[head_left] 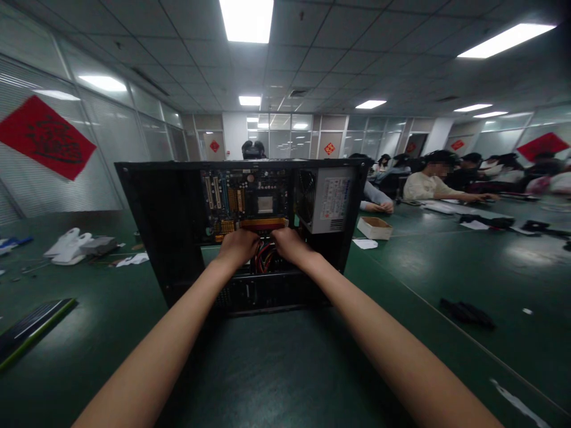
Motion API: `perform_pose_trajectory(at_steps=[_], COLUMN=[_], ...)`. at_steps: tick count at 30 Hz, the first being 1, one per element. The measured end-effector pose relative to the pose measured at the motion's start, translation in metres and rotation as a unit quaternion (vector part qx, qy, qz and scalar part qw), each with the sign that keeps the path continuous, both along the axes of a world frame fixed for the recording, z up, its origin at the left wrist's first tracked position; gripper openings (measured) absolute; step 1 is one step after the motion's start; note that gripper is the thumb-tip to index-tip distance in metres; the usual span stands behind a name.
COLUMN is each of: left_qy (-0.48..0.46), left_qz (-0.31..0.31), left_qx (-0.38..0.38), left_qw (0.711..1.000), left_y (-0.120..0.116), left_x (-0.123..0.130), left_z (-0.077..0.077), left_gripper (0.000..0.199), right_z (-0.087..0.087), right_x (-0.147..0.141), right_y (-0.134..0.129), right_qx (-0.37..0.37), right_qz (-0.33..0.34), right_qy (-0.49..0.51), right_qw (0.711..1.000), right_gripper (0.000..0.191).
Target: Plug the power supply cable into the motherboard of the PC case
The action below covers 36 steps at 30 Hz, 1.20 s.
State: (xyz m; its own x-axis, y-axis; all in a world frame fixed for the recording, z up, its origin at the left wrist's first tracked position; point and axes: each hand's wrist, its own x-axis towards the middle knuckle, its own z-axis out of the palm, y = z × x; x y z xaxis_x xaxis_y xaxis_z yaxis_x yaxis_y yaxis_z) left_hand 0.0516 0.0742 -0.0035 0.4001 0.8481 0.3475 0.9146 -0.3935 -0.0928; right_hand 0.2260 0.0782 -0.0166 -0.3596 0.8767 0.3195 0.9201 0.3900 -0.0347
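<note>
An open black computer case (147, 238) stands in front of me, its inside facing me. My left hand (241, 245) is closed at the left end of the orange and dark red memory slots (264, 224) on the motherboard (279, 187). At their right end, my right hand (291, 244) has its fingers curled in the same way. Whatever the fingertips pinch or press is hidden by the hands. Below the slots hangs a bundle of coloured cables (266, 259). A silver power supply (331, 202) sits at the upper right of the case.
The case rests on a green table (276, 368). To the left lie a white plastic bag (71, 245) and a black-and-green box (38, 327). At right are a small open carton (375, 228) and a black cloth-like item (467, 313). Other people sit farther along.
</note>
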Motion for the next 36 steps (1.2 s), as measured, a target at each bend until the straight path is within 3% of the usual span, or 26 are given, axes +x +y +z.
perform_pose_trajectory(at_steps=[14,19,22,24,28,32,36], left_qy=[-0.01,-0.075,-0.157,-0.205,-0.18,-0.18,-0.222], left_qz=[0.005,-0.016,-0.019,-0.002,0.069,0.138,0.185], left_qx=[0.013,0.051,0.022,0.001,0.023,0.004,-0.013], left_qw=[1.0,0.996,0.987,0.979,0.981,0.974,0.957], left_y=[0.006,-0.018,-0.042,-0.06,-0.084,-0.085,-0.076], left_x=[-0.001,-0.004,-0.002,0.002,0.012,0.019,0.022], left_z=[-0.003,0.001,-0.005,-0.014,-0.029,-0.024,-0.017], left_gripper=[0.031,0.033,0.038,0.046,0.047,0.051,0.057], right_z=[-0.003,-0.003,0.0,0.003,0.01,0.008,-0.009], right_x=[0.0,0.001,0.002,0.003,0.007,0.021,0.052], right_y=[0.006,0.005,0.001,-0.004,-0.02,-0.044,-0.07], right_qx=[0.011,0.024,0.027,0.034,0.051,0.078,0.158], right_qz=[-0.009,-0.005,0.0,0.003,0.002,-0.027,0.006], right_qy=[0.011,0.018,0.017,0.018,0.024,0.008,-0.098], right_qw=[1.0,1.0,0.999,0.999,0.998,0.997,0.983], right_gripper=[0.028,0.026,0.026,0.027,0.028,0.037,0.049])
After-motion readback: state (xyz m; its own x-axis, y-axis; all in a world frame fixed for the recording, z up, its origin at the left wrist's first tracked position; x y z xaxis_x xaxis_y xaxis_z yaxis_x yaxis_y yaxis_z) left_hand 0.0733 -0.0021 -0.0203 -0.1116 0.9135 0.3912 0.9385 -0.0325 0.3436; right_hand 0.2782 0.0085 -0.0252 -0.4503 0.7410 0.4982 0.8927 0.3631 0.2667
